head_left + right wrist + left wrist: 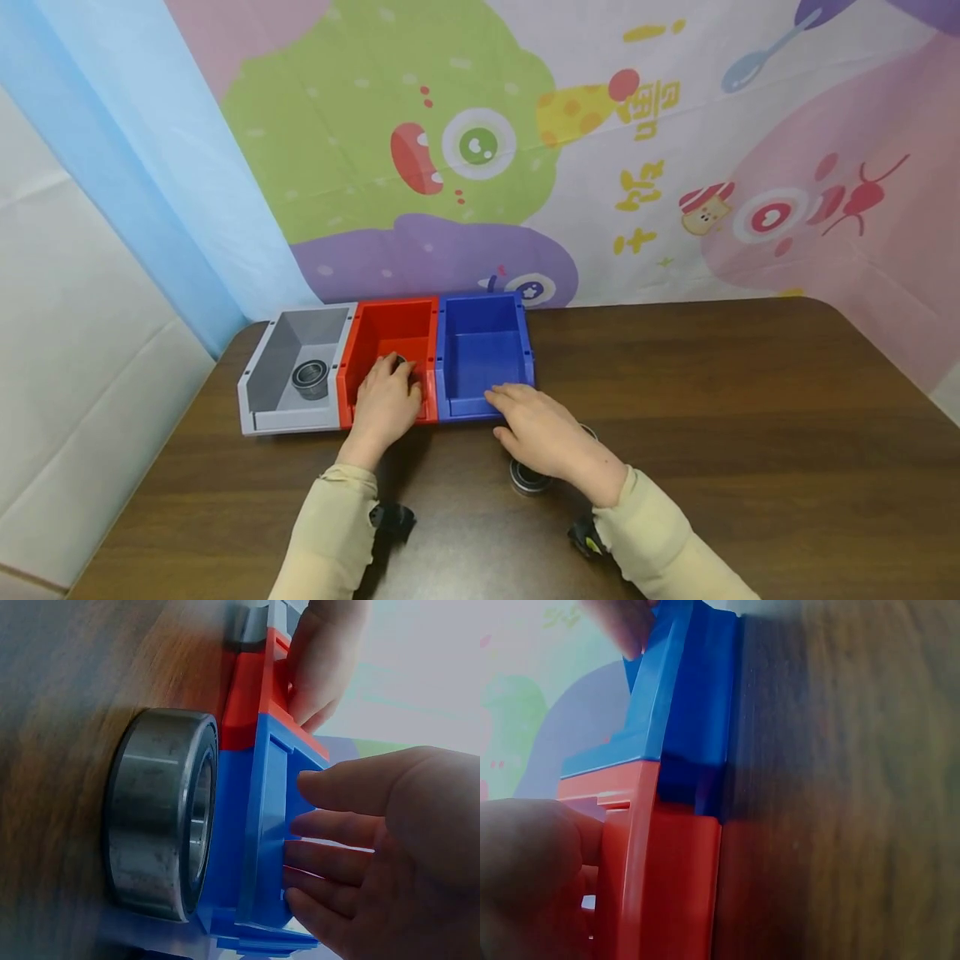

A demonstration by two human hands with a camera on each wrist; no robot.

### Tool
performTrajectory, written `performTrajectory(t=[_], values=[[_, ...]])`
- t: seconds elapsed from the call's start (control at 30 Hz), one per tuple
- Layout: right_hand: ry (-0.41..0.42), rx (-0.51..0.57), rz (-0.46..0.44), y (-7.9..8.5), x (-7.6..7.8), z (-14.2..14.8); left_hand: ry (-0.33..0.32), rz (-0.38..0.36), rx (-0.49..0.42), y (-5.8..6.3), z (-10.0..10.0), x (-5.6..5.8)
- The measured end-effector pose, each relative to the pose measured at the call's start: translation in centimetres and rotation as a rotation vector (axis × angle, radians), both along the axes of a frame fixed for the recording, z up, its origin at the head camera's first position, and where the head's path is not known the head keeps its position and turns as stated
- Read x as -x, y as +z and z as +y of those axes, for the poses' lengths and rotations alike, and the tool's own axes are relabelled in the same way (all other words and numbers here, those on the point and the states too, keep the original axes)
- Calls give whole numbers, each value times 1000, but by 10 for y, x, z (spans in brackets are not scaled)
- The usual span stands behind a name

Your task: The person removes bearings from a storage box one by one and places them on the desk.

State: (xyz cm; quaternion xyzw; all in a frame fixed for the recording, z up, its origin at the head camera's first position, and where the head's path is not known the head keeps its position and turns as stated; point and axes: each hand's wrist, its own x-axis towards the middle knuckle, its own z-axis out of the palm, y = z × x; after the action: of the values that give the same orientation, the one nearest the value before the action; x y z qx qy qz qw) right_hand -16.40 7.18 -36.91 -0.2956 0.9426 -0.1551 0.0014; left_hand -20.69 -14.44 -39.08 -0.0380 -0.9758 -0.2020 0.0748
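Note:
My left hand [386, 408] reaches down into the red bin [397, 312], fingers and thumb around a dark ring-shaped bearing [402, 360] that they mostly cover. In the left wrist view the thumb [532, 855] is inside the red bin's front wall. The right hand [543, 433] has its fingers extended and spread at the front lip of the blue bin [483, 354], nothing in its grasp. Below the right palm, on the table, stands a steel bearing [154, 814]; in the head view a bearing [529, 480] shows partly beneath that hand.
A grey bin [258, 383] adjoins the red one at the left and contains a bearing [311, 379]. The edge of another bearing [590, 431] peeks out behind the right hand. A printed cloth [600, 192] hangs behind the brown table [712, 400].

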Motion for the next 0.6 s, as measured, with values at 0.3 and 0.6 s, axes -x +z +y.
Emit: performTrajectory(t=[0.3, 0.6], values=[[-1, -14, 29, -4, 0, 1, -5, -55, 2, 2, -3, 8], [28, -87, 77, -4, 2, -1, 41, -65, 9, 5, -2, 14]])
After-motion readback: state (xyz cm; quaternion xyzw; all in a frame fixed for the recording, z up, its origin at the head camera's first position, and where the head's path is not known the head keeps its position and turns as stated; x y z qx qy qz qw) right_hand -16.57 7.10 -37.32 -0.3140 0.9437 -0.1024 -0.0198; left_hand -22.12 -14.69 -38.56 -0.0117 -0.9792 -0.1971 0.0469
